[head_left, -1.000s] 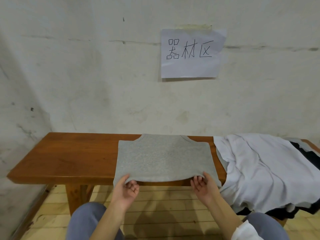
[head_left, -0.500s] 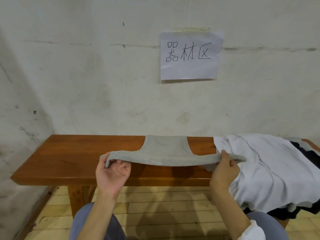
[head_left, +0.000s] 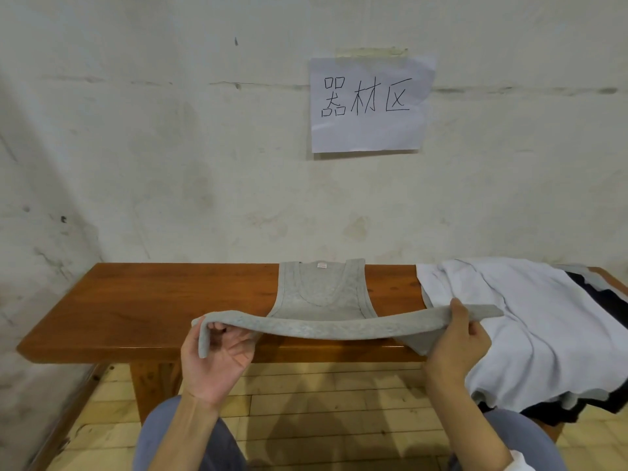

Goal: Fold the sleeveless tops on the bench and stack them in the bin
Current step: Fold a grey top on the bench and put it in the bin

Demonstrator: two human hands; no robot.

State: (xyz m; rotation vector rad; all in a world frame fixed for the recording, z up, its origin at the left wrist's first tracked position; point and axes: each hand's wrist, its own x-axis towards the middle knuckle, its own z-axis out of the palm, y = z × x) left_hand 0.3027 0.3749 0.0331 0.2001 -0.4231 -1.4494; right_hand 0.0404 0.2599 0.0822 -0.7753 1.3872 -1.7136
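grey top (head_left: 319,311): straps flat on bench (head_left: 136,300), hem held up over the front edge | left hand (head_left: 214,355) and right hand (head_left: 458,338) each pinch a hem corner | handling: looks light, limp knit, sags between grips; corners judged the best hold | clothes pile (head_left: 543,317) just to the right; bin not in view

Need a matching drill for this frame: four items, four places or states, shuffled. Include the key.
Items
1. grey sleeveless top
2. white garment
3. paper sign
4. left hand

Places or states
a. taped to the wall
b. heaped at the right end of the bench
c. hem held up off the bench, straps lying flat on it
d. holds the left corner of the hem

Pairs: 1-c; 2-b; 3-a; 4-d
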